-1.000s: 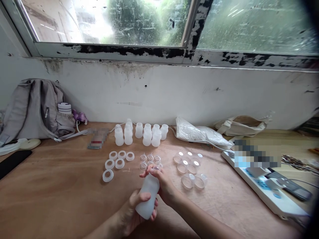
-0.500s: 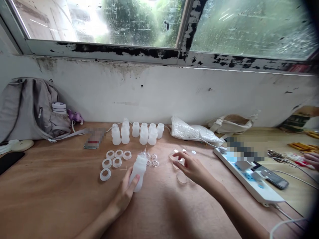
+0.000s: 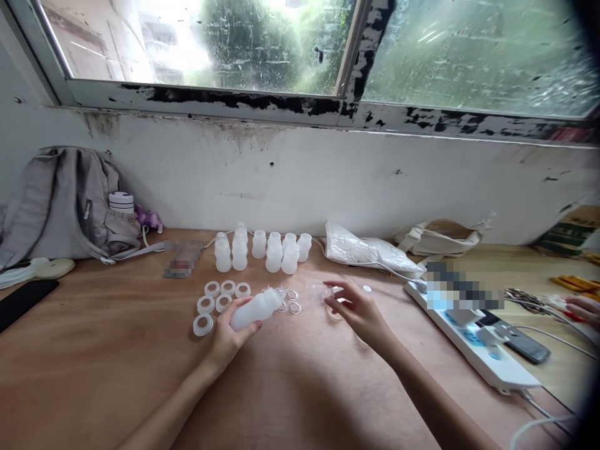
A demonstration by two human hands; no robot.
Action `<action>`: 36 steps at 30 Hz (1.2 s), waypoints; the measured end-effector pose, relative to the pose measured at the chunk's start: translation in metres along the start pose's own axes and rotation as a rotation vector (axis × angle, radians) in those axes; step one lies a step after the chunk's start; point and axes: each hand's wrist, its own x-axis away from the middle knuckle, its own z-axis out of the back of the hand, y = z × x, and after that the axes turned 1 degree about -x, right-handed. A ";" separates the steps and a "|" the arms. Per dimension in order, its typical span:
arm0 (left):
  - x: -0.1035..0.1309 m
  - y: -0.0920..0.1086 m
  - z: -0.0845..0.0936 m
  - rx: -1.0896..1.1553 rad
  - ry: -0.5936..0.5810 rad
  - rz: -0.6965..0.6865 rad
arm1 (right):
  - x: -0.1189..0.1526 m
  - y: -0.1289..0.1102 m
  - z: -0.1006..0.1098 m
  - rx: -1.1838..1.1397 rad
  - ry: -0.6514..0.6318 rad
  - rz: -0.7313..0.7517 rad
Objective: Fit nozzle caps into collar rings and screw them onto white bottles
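Observation:
My left hand is wrapped round a translucent white baby bottle, tilted with its top toward the right. My right hand pinches a clear plastic cap by its right side, a short way from the bottle's top. Below those fingers a clear round piece lies on the table, partly hidden. Several white screw rings lie left of the bottle. Several thin clear discs with nipple-like tips lie just beyond the bottle's top. Farther back stand several more bottles.
A grey backpack leans at the back left. Plastic bags lie by the wall. A white power strip with cords runs along the right side. At the far right edge shows another person's hand.
The bottle has gone from nearly upright to leaning well over to the right. My right hand has lifted a clear cap and moved it slightly left, toward the bottle. The view has shifted a little.

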 end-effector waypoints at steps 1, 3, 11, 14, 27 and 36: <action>-0.002 -0.001 0.002 -0.033 0.021 -0.037 | -0.005 -0.006 -0.003 -0.046 0.005 0.017; -0.005 -0.004 0.006 -0.081 0.056 -0.100 | -0.014 -0.013 -0.011 -0.093 -0.018 0.064; -0.010 -0.008 0.011 -0.077 0.073 -0.139 | -0.031 -0.006 -0.044 -0.132 -0.170 0.210; -0.009 -0.009 0.010 -0.102 0.041 -0.152 | -0.029 -0.007 -0.047 -0.149 -0.208 0.226; -0.008 -0.005 0.010 0.013 -0.062 0.004 | -0.026 -0.007 -0.053 -0.621 -0.350 0.073; -0.006 -0.009 0.009 0.228 -0.149 0.155 | -0.022 -0.020 -0.048 -0.494 -0.358 0.030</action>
